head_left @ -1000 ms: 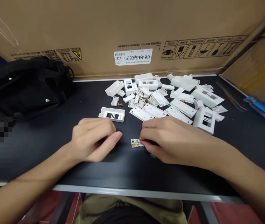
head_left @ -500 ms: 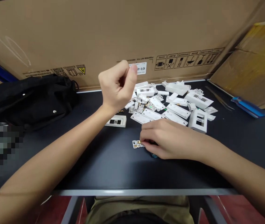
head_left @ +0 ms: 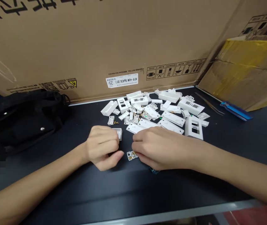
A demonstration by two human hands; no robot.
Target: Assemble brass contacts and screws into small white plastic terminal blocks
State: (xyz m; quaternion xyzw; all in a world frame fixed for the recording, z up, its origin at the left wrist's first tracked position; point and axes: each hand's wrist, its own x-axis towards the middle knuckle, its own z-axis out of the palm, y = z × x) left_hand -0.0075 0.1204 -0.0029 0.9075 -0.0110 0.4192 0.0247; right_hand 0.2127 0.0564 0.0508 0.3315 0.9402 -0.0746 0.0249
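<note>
The small white plastic tray with gold metal bits [head_left: 130, 156] lies on the flat black desk [head_left: 114, 193]; the right hand [head_left: 161, 148] covers its 3 o'clock end; I cannot tell what that grip pinches; pushing crookedly could make bits pop out; at 9 o'clock, the left hand [head_left: 104, 147] is curled into a fist; swinging it could bump the tray.

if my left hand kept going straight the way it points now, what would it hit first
Probably the curled fingers of your right hand, across a narrow gap from your left hand. The small white part sits close to that line; relative height is unclear.
</note>
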